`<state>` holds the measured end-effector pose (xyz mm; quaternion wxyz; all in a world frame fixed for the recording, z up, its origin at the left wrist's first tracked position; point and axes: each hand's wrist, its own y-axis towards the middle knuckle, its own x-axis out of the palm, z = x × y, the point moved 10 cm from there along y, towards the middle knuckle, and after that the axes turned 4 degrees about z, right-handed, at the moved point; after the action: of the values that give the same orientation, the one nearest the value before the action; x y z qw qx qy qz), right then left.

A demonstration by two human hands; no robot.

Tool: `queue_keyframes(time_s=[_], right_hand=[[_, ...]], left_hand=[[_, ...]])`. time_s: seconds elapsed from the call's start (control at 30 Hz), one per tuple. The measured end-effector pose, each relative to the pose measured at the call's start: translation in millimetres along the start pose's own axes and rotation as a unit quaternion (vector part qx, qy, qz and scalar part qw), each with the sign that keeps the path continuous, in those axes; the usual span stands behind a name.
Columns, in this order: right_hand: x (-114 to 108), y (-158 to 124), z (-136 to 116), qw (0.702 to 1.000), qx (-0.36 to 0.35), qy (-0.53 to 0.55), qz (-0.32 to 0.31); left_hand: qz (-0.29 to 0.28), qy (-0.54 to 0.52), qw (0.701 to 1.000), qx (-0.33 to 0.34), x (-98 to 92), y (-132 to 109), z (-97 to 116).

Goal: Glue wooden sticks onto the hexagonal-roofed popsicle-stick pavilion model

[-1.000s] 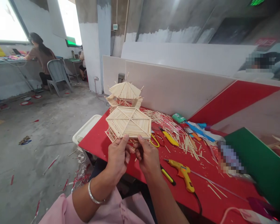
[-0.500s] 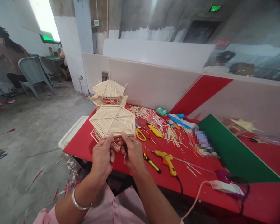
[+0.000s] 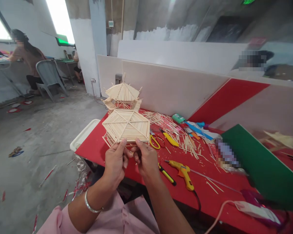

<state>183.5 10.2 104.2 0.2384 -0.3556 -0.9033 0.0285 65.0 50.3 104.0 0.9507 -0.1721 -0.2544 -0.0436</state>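
Observation:
A hexagonal panel of pale wooden sticks (image 3: 127,125) is held up in front of me, its ribs meeting at the middle. My left hand (image 3: 116,159) pinches its near edge, thumb on top. Close beside it, my right hand (image 3: 146,157) grips the same edge, also with the thumb on top. Fingers of both hands curl underneath, partly hidden. Below the panel shows part of a stick frame (image 3: 107,140); whether it is joined to the panel I cannot tell. Behind stands a stick pavilion model (image 3: 123,92) with a pointed roof.
On the red table (image 3: 95,143) lie scissors (image 3: 155,142), a yellow-handled tool (image 3: 171,139), a utility knife (image 3: 167,175), a yellow glue gun (image 3: 183,170) and loose sticks (image 3: 189,146). A green board (image 3: 263,169) leans at right. A person (image 3: 30,55) sits far left.
The whole scene has shifted right in view as my head turned left. Both hands keep their hold on the hexagonal panel, with little change in its pose.

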Motion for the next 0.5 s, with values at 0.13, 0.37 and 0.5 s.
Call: queue_keyframes(time_s=[0.13,0.37,0.5], right_hand=[[-0.3,-0.1,1.0,1.000,0.009,-0.005,0.005],[-3.5,1.8,2.1,1.000,0.000,-0.024,0.013],[-3.9,1.3,1.5,1.000,-0.004,-0.022,0.021]], left_hand=[[-0.007,-0.011,1.000,-0.002,-0.5,1.6,-3.3],[-0.016,-0.024,1.000,-0.002,0.4,1.3,-4.4],[-0.021,-0.022,1.000,-0.001,0.1,1.8,-5.4]])
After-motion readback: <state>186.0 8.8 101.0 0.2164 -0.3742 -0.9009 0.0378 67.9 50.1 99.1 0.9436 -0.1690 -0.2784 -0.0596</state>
